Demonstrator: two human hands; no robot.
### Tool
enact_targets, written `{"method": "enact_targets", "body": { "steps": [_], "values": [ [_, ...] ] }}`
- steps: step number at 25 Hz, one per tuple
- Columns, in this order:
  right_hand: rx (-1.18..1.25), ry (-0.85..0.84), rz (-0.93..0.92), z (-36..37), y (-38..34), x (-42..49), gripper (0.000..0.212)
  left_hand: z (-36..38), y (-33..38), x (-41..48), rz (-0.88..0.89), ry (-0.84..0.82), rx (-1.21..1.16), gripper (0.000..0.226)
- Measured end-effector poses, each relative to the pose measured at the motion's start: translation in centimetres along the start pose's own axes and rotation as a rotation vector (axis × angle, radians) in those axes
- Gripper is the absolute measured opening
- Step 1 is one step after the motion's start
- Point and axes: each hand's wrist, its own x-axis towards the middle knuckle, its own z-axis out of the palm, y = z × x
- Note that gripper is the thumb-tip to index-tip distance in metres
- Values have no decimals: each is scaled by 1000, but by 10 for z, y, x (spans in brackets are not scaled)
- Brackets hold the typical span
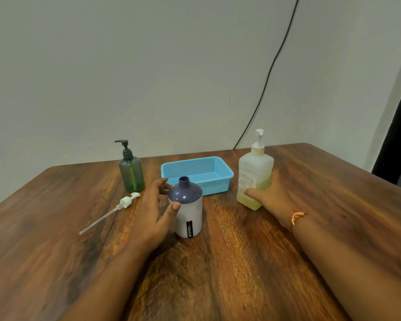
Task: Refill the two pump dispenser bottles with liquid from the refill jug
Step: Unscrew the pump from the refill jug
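JOYO bottle [189, 218], purple shoulder over white body: upright at mid-bench, close in front of you, neck open. It looks ready to take liquid. Its white pump [125, 201] lies flat on the bench [241, 262] to the left, dip tube pointing toward you, out of the likely pouring path.

Your left grip [152, 212] brackets that bottle, thumb tip on the purple shoulder, fingers curved round the far side. Reads as steadying a light bottle against tipping. How firmly you hold it, cannot tell.

Your right grip [272, 198] wraps the lower part of the refill jug [252, 172], thumb across the front face, fingers hidden behind. The jug stands to the right with yellow-green liquid in its lower part and its own pump top on. Judgement: that top has to come off before you can pour.

Green pump bottle [132, 173]: back left, pump fitted, nothing touching it, probably second in line. Blue mesh basket [227, 174] sits at the back, between the green bottle and the jug.
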Motion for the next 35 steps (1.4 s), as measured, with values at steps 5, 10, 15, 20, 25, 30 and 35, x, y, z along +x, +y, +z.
{"method": "enact_targets", "body": {
  "steps": [5, 10, 15, 20, 25, 30, 35],
  "values": [
    [158, -102, -44, 14, -22, -37, 86, -1, 1, 1, 14, 19, 3, 95],
    [117, -253, -166, 18, -34, -61, 70, 1, 7, 1, 1, 38, -48, 95],
    [72, -386, -268, 12, -37, -70, 70, -6, 42, 6, 330, 354, 134, 70],
    [27, -424, -352, 14, -43, -80, 80, 17, 87, -3, 363, 178, 98, 42],
    [3, -443, -415, 17, -47, -84, 83, 31, 105, -6, 60, 8, -162, 33],
    [15, -451, -410, 17, -49, -86, 73, 37, 114, -5, -89, 43, -442, 37],
    [29, -417, -405, 16, -50, -87, 75, 42, 119, 0, -172, 113, -569, 33]
  ]
}}
